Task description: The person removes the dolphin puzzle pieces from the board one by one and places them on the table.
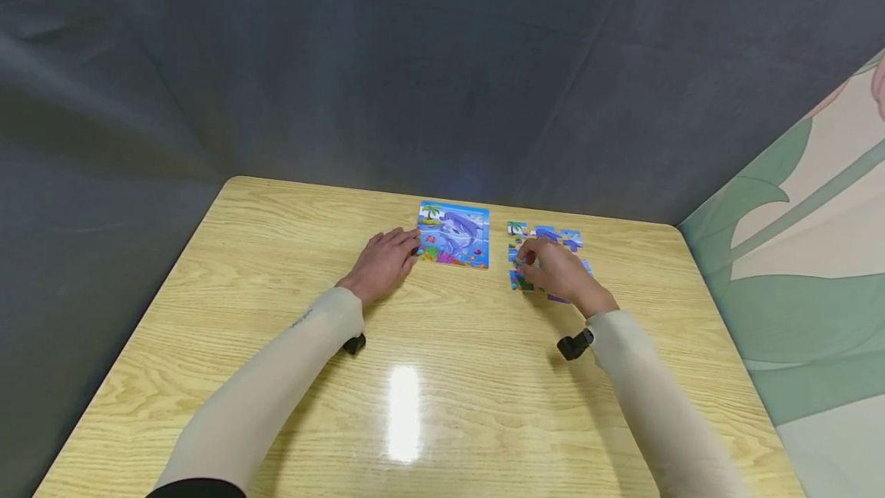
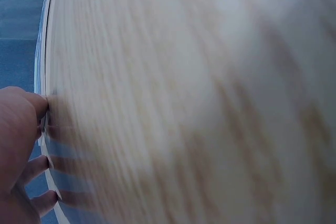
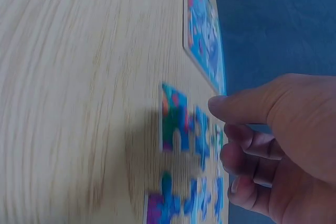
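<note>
A square dolphin puzzle picture (image 1: 456,233) lies flat near the table's far edge. My left hand (image 1: 383,261) rests on the table with its fingertips at the picture's left side, fingers extended. To the right, several loose puzzle pieces (image 1: 518,283) lie in spaced rows, partly hidden under my right hand (image 1: 558,271). In the right wrist view, the thumb and bent fingers of that hand hang over the pieces with a gap between them, and nothing shows in the grip. A corner piece (image 3: 175,114) with coral colours lies nearest that wrist camera.
The wooden table (image 1: 442,344) reaches back to a dark grey cloth (image 1: 415,60). A patterned curtain (image 1: 816,252) hangs along the right side. Light glares off the tabletop near the front middle.
</note>
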The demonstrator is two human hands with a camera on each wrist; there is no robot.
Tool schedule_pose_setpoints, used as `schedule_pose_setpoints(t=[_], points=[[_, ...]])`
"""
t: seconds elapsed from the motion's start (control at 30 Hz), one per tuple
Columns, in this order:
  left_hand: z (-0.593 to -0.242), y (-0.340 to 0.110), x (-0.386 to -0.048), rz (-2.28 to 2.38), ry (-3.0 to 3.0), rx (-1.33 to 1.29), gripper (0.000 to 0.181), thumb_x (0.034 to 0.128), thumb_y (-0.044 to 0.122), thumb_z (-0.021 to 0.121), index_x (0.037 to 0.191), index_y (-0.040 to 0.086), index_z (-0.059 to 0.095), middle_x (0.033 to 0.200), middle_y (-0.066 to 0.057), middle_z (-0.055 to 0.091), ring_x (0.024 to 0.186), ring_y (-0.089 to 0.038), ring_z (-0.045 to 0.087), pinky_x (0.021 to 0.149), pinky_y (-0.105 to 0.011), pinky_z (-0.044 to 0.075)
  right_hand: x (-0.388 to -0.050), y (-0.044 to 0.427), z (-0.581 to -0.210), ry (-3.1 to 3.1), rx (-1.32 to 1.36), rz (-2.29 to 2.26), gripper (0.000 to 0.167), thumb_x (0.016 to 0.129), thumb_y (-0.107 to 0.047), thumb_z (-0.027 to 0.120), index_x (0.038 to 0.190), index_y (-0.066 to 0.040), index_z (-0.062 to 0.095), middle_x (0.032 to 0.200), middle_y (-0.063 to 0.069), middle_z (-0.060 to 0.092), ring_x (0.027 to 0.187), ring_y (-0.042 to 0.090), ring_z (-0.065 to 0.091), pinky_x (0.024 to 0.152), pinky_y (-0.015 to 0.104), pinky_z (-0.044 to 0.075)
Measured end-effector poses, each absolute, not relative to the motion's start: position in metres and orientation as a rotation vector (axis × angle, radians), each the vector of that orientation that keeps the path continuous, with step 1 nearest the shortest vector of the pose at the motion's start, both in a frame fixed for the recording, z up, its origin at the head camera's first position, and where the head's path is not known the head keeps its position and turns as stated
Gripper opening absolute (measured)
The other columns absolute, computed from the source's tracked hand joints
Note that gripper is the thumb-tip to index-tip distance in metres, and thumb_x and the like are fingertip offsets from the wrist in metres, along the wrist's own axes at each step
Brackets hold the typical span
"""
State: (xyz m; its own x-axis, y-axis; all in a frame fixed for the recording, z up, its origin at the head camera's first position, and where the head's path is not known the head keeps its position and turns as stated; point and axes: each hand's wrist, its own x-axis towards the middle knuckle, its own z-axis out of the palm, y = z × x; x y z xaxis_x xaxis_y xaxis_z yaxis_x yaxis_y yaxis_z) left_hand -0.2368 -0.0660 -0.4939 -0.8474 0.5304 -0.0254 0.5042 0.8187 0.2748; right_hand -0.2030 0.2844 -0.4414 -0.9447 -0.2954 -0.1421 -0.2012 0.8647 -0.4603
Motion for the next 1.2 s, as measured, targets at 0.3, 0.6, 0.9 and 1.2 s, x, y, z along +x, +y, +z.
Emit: schedule_pose_setpoints(t=[0.3,0.6,0.9,1.2], points=[[-0.494,-0.066,-0.237,0.404,2.896,0.815,0.050,0.1166,0.033,0.043,0.164,0.016,0.045,0.176,-0.001,0.034,0.164,-0.033,0.031,0.135,-0.060,0.025,-0.212,0.249,-0.448,2.817,-0.429,-0.701,0.021,0.105,-0.013,0.067,0.124,-0.004,0.070,0.119,0.015,0.068,0.097,0.025,0.064,0.083,0.043,0.057],[-0.494,-0.067,-0.237,0.404,2.897,0.816,0.050,0.1164,0.033,0.043,0.164,0.016,0.045,0.176,-0.001,0.035,0.164,-0.032,0.031,0.135,-0.060,0.026,-0.220,0.214,-0.455,2.872,-0.463,-0.667,0.025,0.102,-0.017,0.073,0.124,-0.005,0.071,0.123,0.015,0.064,0.102,0.028,0.066,0.087,0.047,0.059],[-0.495,-0.067,-0.236,0.414,2.903,0.818,0.051,0.1162,0.032,0.044,0.164,0.015,0.045,0.176,-0.002,0.035,0.164,-0.032,0.031,0.135,-0.060,0.026,-0.226,0.193,-0.463,2.841,-0.373,-0.683,0.040,0.105,-0.026,0.070,0.139,-0.008,0.060,0.143,0.018,0.049,0.107,0.031,0.065,0.091,0.051,0.058],[-0.496,-0.067,-0.236,0.406,2.914,0.825,0.050,0.1163,0.032,0.044,0.163,0.015,0.045,0.176,-0.002,0.035,0.164,-0.033,0.032,0.135,-0.060,0.026,-0.229,0.179,-0.462,2.825,-0.265,-0.670,0.047,0.104,-0.024,0.068,0.146,-0.007,0.052,0.146,0.020,0.045,0.097,0.031,0.060,0.092,0.050,0.056]])
